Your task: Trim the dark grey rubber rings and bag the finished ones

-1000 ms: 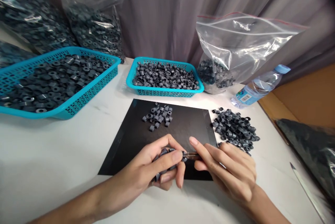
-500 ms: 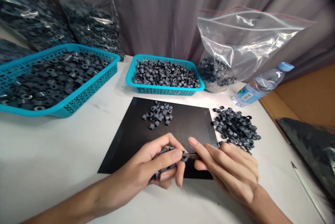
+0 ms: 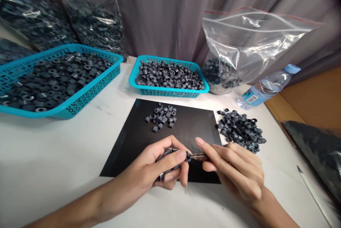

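Left hand [image 3: 150,165]: forearm from lower left, fingers curled round a clutch of gray rings [image 3: 167,152], thumb pressing one end ring [image 3: 188,157] above the black mat [image 3: 191,125]. Right hand [image 3: 237,171]: forearm from lower right, holds a slim metal tool [image 3: 198,155], tip at that ring. Tool's rear hidden by fingers; tip's entry unclear. Left-hand basket [image 3: 69,110]: cut off by frame edge.

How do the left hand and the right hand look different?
The left hand curls around many gray rings; the right hand holds a thin metal tool.
The left hand's pointing finger is bent; the right hand's is stretched straighter.
Both hands are bare.
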Demonstrator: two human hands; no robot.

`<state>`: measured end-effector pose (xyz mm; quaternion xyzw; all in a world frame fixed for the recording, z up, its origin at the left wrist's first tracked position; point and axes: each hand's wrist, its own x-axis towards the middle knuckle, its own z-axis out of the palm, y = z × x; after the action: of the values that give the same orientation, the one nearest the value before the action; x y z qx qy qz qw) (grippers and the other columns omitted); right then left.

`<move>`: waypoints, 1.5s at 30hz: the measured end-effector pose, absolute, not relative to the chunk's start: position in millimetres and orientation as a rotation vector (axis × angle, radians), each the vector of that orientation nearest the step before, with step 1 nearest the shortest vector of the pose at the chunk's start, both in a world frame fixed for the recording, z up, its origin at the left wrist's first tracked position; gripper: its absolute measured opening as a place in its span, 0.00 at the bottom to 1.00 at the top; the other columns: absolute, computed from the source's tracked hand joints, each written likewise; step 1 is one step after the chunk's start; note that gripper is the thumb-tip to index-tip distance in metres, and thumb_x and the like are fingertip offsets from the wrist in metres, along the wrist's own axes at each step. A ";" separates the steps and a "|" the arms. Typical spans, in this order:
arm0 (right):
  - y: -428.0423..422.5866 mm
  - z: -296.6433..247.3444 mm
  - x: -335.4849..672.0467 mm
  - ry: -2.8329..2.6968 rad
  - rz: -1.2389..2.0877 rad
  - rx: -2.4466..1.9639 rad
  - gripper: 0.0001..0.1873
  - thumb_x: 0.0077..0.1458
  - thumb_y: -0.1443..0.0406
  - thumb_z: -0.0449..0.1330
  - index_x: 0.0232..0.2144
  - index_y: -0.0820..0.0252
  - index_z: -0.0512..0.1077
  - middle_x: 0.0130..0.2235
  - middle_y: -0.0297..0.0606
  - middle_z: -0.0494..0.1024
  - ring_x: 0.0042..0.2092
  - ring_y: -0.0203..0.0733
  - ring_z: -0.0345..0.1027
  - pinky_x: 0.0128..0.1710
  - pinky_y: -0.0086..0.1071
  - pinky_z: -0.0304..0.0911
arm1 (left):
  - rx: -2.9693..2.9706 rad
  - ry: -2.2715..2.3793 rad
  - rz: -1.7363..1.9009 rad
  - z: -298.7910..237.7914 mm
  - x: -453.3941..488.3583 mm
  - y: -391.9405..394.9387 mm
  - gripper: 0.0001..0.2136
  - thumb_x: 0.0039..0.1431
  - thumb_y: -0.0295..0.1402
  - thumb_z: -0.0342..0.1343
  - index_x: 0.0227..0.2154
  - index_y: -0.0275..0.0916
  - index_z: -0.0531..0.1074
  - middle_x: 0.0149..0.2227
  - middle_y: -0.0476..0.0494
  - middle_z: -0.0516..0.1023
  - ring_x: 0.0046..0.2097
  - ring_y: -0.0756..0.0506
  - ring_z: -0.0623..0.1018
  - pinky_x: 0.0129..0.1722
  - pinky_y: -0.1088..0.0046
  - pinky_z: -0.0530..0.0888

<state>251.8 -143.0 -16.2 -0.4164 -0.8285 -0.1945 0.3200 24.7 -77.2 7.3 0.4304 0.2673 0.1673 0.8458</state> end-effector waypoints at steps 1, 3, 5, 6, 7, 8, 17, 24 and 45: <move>-142.7 -16.0 251.6 -2.191 -0.515 -1.090 0.26 0.66 0.68 0.59 0.64 0.69 0.64 0.35 0.42 0.81 0.29 0.36 0.61 0.29 0.33 0.57 | 0.907 0.565 0.358 6.6 24.4 -77.4 0.09 0.69 0.38 0.52 0.36 0.38 0.69 0.27 0.51 0.73 0.27 0.54 0.58 0.27 0.76 0.58; -142.9 -15.8 251.1 -2.207 -0.527 -1.091 0.27 0.66 0.68 0.60 0.64 0.68 0.64 0.35 0.41 0.80 0.28 0.36 0.60 0.29 0.33 0.56 | 0.906 0.562 0.363 5.3 23.9 -77.9 0.09 0.69 0.38 0.52 0.36 0.39 0.70 0.27 0.51 0.73 0.27 0.54 0.58 0.27 0.76 0.57; -143.6 -15.7 250.7 -2.209 -0.532 -1.097 0.28 0.65 0.68 0.60 0.65 0.68 0.63 0.35 0.42 0.81 0.28 0.36 0.60 0.29 0.33 0.56 | 0.906 0.550 0.360 4.9 23.7 -78.6 0.09 0.69 0.38 0.52 0.36 0.39 0.70 0.27 0.51 0.74 0.27 0.54 0.58 0.27 0.76 0.57; -143.9 -15.7 250.5 -2.209 -0.529 -1.099 0.28 0.65 0.68 0.60 0.65 0.67 0.62 0.35 0.42 0.81 0.28 0.36 0.60 0.29 0.33 0.56 | 0.908 0.545 0.358 5.0 23.7 -78.8 0.09 0.69 0.38 0.52 0.36 0.39 0.70 0.27 0.51 0.74 0.27 0.54 0.58 0.27 0.76 0.57; -144.1 -15.7 250.4 -2.210 -0.526 -1.100 0.28 0.65 0.68 0.60 0.65 0.67 0.62 0.36 0.42 0.81 0.29 0.36 0.60 0.29 0.33 0.56 | 0.911 0.541 0.355 5.1 23.8 -79.0 0.09 0.69 0.38 0.52 0.35 0.39 0.70 0.28 0.50 0.74 0.27 0.53 0.58 0.27 0.76 0.57; -144.1 -15.6 250.4 -2.214 -0.523 -1.099 0.28 0.66 0.68 0.60 0.65 0.67 0.62 0.36 0.42 0.81 0.29 0.36 0.60 0.29 0.33 0.56 | 0.913 0.539 0.353 5.3 23.9 -79.1 0.09 0.69 0.38 0.52 0.35 0.39 0.70 0.28 0.50 0.74 0.27 0.53 0.58 0.27 0.76 0.57; -143.8 -15.0 251.3 -2.231 -0.566 -1.091 0.28 0.66 0.68 0.60 0.65 0.67 0.61 0.37 0.41 0.82 0.29 0.35 0.61 0.30 0.33 0.57 | 0.900 0.531 0.332 6.4 23.9 -76.6 0.09 0.70 0.35 0.50 0.34 0.39 0.69 0.28 0.50 0.74 0.28 0.52 0.58 0.29 0.75 0.57; -144.4 -16.2 251.4 -2.230 -0.576 -1.089 0.28 0.64 0.68 0.61 0.64 0.67 0.64 0.37 0.40 0.83 0.28 0.35 0.62 0.30 0.32 0.58 | 0.878 0.546 0.318 10.6 25.1 -76.9 0.09 0.70 0.36 0.51 0.33 0.39 0.69 0.28 0.50 0.74 0.28 0.52 0.58 0.29 0.74 0.57; -144.0 -16.4 250.7 -2.024 -0.349 -1.159 0.24 0.68 0.68 0.56 0.64 0.58 0.64 0.36 0.39 0.80 0.30 0.36 0.69 0.31 0.31 0.62 | 0.981 0.563 0.345 7.8 24.8 -76.5 0.11 0.69 0.40 0.52 0.34 0.39 0.69 0.29 0.49 0.75 0.27 0.53 0.59 0.27 0.75 0.57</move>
<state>250.7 -144.0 -16.4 -0.4542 -0.7934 -0.1366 0.3816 24.8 -76.5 7.8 0.4624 0.2655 0.1626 0.8302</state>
